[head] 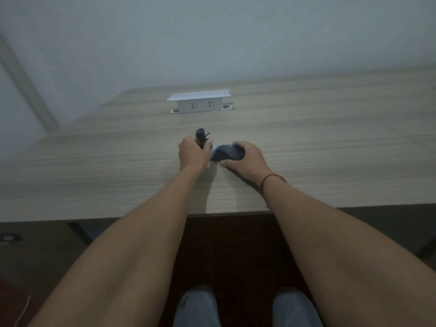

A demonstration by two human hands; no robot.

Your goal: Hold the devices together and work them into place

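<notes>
A wooden desk [306, 128] stood by a pale wall. In front of the socket box [199, 102], the right hand [245, 159] gripped a dark mouse [227, 153] lying sideways. The left hand [193, 152] held a small black tool [201, 134] upright.

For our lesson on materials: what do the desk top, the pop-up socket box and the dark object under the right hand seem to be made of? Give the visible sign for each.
Desk top: likely wood-look laminate, matt, with straight, even grain lines.
Socket box: probably white plastic, smooth, with moulded outlets.
Dark object gripped by the right hand: seemingly dark matt plastic with a rounded shell; too dim to be sure.
</notes>
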